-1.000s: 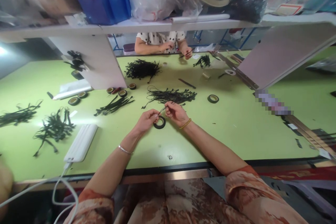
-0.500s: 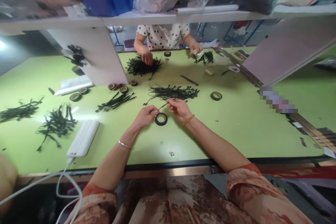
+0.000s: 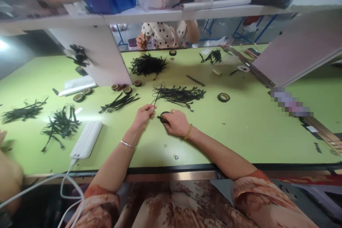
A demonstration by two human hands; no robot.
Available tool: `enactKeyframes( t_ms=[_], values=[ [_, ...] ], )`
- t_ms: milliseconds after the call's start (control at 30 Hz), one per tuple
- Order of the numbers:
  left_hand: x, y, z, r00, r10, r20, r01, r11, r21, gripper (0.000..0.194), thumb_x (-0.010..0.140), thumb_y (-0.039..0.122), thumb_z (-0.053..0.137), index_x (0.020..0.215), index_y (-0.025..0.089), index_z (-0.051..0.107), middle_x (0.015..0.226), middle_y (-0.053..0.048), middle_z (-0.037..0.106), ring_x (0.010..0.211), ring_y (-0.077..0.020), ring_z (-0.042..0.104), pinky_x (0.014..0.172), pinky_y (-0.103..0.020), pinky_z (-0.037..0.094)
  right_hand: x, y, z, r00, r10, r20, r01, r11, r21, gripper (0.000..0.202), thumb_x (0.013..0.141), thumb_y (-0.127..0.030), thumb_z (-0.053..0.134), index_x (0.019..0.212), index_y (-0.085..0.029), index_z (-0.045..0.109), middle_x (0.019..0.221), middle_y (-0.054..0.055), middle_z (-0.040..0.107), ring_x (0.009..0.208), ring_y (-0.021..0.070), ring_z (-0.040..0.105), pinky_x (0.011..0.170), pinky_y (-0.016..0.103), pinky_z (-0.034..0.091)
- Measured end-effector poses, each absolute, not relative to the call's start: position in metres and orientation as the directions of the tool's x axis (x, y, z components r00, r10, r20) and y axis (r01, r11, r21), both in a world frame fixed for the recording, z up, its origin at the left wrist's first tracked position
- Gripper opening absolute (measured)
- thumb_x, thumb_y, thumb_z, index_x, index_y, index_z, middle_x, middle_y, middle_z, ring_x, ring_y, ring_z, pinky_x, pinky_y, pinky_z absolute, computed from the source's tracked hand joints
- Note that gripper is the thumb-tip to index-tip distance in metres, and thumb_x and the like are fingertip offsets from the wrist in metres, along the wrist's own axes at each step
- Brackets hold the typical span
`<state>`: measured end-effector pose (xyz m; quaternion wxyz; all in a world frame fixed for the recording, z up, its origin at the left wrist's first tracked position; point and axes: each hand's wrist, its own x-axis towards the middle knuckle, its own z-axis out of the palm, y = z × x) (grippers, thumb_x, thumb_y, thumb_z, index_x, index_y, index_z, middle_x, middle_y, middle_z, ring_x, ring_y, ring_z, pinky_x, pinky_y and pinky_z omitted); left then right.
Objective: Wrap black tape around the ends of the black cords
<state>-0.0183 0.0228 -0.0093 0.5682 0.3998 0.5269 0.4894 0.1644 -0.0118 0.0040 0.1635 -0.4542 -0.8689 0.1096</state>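
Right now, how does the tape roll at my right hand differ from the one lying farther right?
The near roll sits under the curled fingers of the right hand; the far roll lies untouched on the table. The near roll is partly covered; the far roll shows whole, tan core visible. Both are black.

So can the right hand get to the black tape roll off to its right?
Probably yes. The right hand is on another tape roll, but that black roll lies on the green table with nothing standing in between.
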Motion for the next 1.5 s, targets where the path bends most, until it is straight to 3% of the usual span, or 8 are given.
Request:
enactKeyframes(
  t_ms=[67,167,267,733,1067,1200,1367,1500],
  values=[
    [-0.017,0.022,-0.009,-0.018,0.973,-0.231,-0.154,0.226,0.962,0.025,0.062,0.027,0.080,0.077,0.012,0.067,0.066,-0.001,0.062,0.056,-0.0066,0.050,0.052,-0.020,0.038,0.167,-0.008,0.001,-0.464,0.854,0.236,0.719,0.518,-0.463,0.020,0.076,-0.018,0.064,0.096,-0.020,0.067,0.083,0.008,0.073,0.081,0.0243,0.059,0.069,0.034,0.039],
    [-0.015,0.020,-0.008,0.014,0.965,-0.262,-0.163,0.261,0.952,0.024,0.064,0.024,0.078,0.082,0.011,0.068,0.061,0.000,0.059,0.055,-0.0070,0.051,0.051,-0.020,0.037,0.174,-0.001,-0.002,-0.312,0.889,0.334,0.487,0.452,-0.748,0.015,0.077,-0.021,0.063,0.092,-0.021,0.066,0.084,0.005,0.072,0.078,0.0201,0.061,0.071,0.032,0.044],
    [-0.013,0.017,-0.006,0.044,0.965,-0.259,-0.193,0.262,0.946,0.026,0.063,0.021,0.078,0.083,0.012,0.065,0.062,0.000,0.061,0.054,-0.0066,0.052,0.051,-0.019,0.037,0.178,0.003,-0.002,-0.242,0.900,0.362,0.276,0.421,-0.864,0.013,0.076,-0.023,0.063,0.088,-0.020,0.065,0.084,0.004,0.070,0.077,0.0186,0.062,0.073,0.032,0.047],
    [-0.004,0.011,0.002,0.090,0.968,-0.233,-0.259,0.249,0.933,0.037,0.058,0.035,0.087,0.079,0.012,0.066,0.064,-0.001,0.065,0.053,-0.0055,0.053,0.050,-0.018,0.040,0.178,0.003,-0.001,-0.208,0.894,0.397,0.277,0.443,-0.853,0.012,0.075,-0.022,0.062,0.086,-0.020,0.066,0.082,0.004,0.069,0.078,0.0198,0.060,0.076,0.035,0.046],
    [-0.002,0.010,0.000,0.049,0.983,-0.179,-0.196,0.185,0.963,0.031,0.060,0.030,0.083,0.075,0.013,0.064,0.059,0.001,0.062,0.051,-0.0055,0.050,0.051,-0.019,0.038,0.175,0.002,0.000,-0.215,0.900,0.379,0.298,0.430,-0.852,0.010,0.074,-0.021,0.063,0.084,-0.020,0.065,0.079,0.003,0.069,0.078,0.0194,0.059,0.076,0.034,0.045],
    [0.000,0.007,0.002,0.064,0.985,-0.161,-0.198,0.170,0.965,0.032,0.062,0.031,0.082,0.077,0.014,0.060,0.061,0.002,0.061,0.053,-0.0057,0.051,0.053,-0.020,0.038,0.171,0.002,-0.003,-0.191,0.939,0.285,0.199,0.321,-0.926,0.015,0.075,-0.025,0.065,0.088,-0.020,0.061,0.078,0.002,0.067,0.073,0.0177,0.060,0.073,0.033,0.046],
    [0.003,0.003,0.005,0.138,0.985,-0.105,-0.224,0.135,0.965,0.052,0.060,0.029,0.083,0.095,0.021,0.046,0.061,0.007,0.061,0.056,-0.0079,0.055,0.056,-0.020,0.039,0.168,0.004,-0.007,-0.245,0.958,0.146,0.027,0.158,-0.987,0.028,0.078,-0.038,0.067,0.097,-0.020,0.058,0.067,-0.002,0.063,0.062,0.0153,0.056,0.065,0.030,0.045],
    [0.005,0.000,0.006,0.175,0.983,-0.064,-0.184,0.097,0.978,0.043,0.064,0.030,0.079,0.088,0.021,0.045,0.062,0.007,0.060,0.059,-0.0082,0.056,0.059,-0.021,0.041,0.166,0.006,-0.010,-0.224,0.971,0.085,-0.056,0.074,-0.996,0.028,0.075,-0.040,0.069,0.093,-0.021,0.059,0.063,-0.003,0.062,0.059,0.0148,0.057,0.061,0.029,0.044]
  ],
)
